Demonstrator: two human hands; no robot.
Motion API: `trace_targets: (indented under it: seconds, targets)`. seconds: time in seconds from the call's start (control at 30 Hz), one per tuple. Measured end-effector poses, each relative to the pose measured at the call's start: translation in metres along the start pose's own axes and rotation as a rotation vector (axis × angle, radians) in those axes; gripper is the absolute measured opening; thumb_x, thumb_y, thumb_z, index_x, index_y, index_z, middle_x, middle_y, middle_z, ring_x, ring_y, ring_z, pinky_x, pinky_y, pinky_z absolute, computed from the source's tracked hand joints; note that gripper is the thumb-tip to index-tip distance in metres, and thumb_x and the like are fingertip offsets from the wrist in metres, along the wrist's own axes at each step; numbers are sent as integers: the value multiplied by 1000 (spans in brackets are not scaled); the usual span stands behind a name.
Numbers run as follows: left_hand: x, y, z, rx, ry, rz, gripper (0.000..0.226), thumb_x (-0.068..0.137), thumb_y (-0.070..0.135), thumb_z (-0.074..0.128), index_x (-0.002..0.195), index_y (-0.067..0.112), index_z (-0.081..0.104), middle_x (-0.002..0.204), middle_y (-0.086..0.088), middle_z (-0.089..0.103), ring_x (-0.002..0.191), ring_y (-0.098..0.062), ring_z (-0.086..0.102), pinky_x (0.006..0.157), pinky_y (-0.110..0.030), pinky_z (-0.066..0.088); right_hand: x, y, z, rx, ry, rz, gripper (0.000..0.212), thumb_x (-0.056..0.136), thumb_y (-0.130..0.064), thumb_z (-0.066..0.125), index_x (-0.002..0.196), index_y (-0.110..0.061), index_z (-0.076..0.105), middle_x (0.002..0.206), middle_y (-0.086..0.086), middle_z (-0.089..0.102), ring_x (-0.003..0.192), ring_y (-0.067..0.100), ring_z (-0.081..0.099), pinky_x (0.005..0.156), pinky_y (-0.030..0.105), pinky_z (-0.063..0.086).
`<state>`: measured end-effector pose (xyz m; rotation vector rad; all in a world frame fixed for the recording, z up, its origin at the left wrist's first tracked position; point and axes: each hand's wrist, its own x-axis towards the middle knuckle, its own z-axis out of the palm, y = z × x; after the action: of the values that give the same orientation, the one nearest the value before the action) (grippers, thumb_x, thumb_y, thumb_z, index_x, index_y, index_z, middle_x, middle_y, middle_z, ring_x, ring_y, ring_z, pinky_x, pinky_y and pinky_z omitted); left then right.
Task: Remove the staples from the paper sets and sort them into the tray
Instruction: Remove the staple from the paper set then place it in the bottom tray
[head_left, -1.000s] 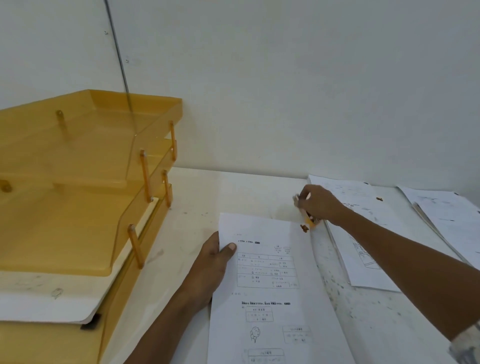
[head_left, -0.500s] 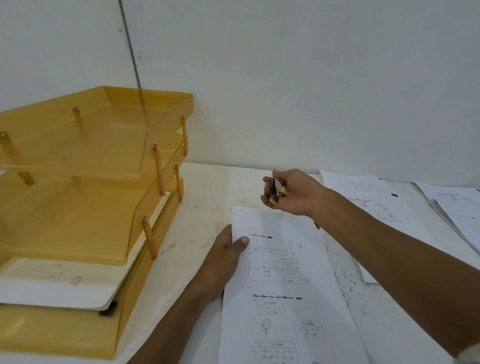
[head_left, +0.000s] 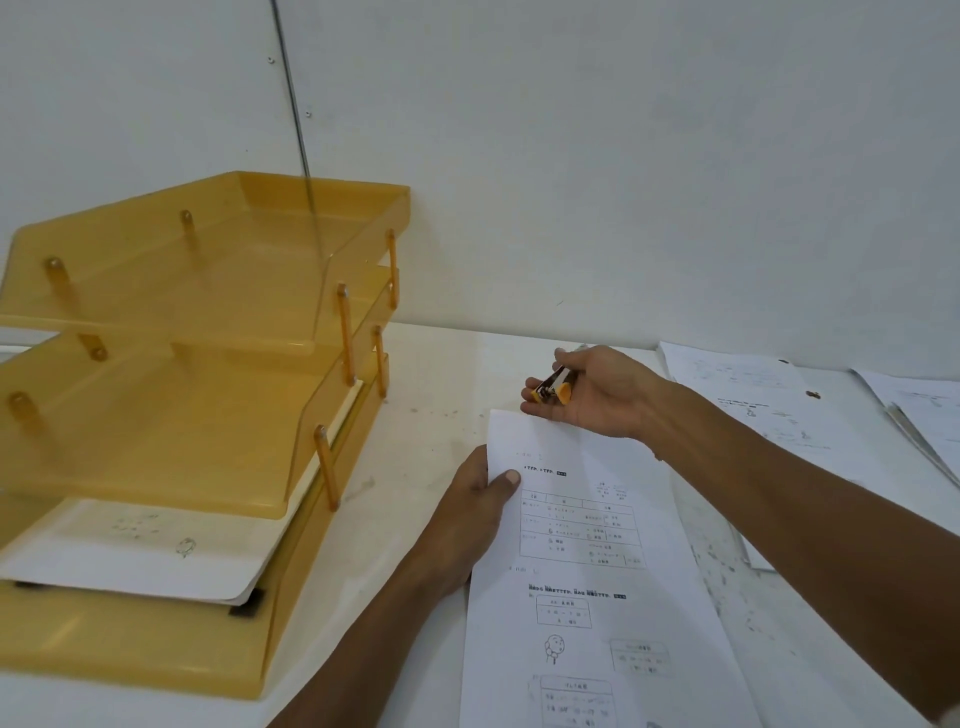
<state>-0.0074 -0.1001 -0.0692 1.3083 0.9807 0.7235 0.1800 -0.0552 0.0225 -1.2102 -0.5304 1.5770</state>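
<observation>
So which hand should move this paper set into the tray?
Probably left hand: it grips the printed white paper set nearest the amber plastic tray; the right hand holds the orange staple remover.

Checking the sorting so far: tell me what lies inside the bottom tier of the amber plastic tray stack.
White printed sheets lie in the amber bottom tier, over something dark. The middle tier hides their rear.

The stacked tray (head_left: 291, 467) runs off the left edge. The paper set (head_left: 597, 530) is cut off at the bottom, its print too blurred to read. The left hand (head_left: 467, 525) has its fingers hidden beneath it. The right hand (head_left: 602, 397) covers most of a small orange tool (head_left: 557, 387).
</observation>
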Motion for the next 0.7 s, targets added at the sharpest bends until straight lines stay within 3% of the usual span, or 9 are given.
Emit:
trace_targets:
  seconds: [0.1, 0.2, 0.33, 0.43, 0.53, 0.7]
  targets:
    - [0, 0, 0, -2, 4, 4, 27, 107, 26, 46, 131, 28, 56, 123, 4, 72, 109, -20, 72, 98, -50, 58, -3, -3, -1, -115, -77, 2, 15, 106, -6, 41, 119, -1, 45, 119, 26, 52, 109, 38, 60, 103, 52, 50]
    - [1, -1, 1, -3, 1, 12, 27, 106, 28, 47, 131, 30, 56, 125, 4, 71, 110, -21, 71, 98, -51, 58, -4, -1, 1, -264, -111, -75, 16, 106, -8, 44, 118, 2, 49, 128, 26, 62, 119, 35, 64, 112, 51, 42]
    - [2, -2, 1, -30, 6, 42, 22, 107, 24, 47, 127, 30, 56, 121, 5, 72, 105, -18, 73, 94, -45, 60, -5, 4, 0, -651, -151, -248, 28, 95, -28, 66, 114, -14, 51, 120, 7, 74, 118, 22, 68, 105, 47, 46]
    - [0, 0, 1, -55, 18, 63, 20, 106, 22, 49, 123, 31, 58, 116, 6, 75, 101, -16, 75, 92, -42, 62, -6, 8, 0, -782, -135, -330, 33, 92, -31, 72, 115, -14, 54, 114, 6, 76, 113, 24, 69, 107, 50, 44]
    - [1, 0, 0, -46, 39, 76, 21, 105, 25, 53, 124, 29, 60, 117, 5, 75, 102, -19, 75, 94, -47, 61, -8, 9, 1, -823, -128, -359, 37, 90, -36, 73, 117, -14, 58, 111, 3, 77, 109, 22, 72, 107, 52, 44]
    - [3, -1, -1, -36, 71, 67, 19, 102, 23, 59, 120, 24, 65, 113, 4, 77, 99, -20, 76, 94, -50, 60, -9, 11, -2, -758, -170, -370, 25, 91, -33, 72, 107, -17, 61, 111, 9, 77, 107, 25, 73, 100, 48, 52]
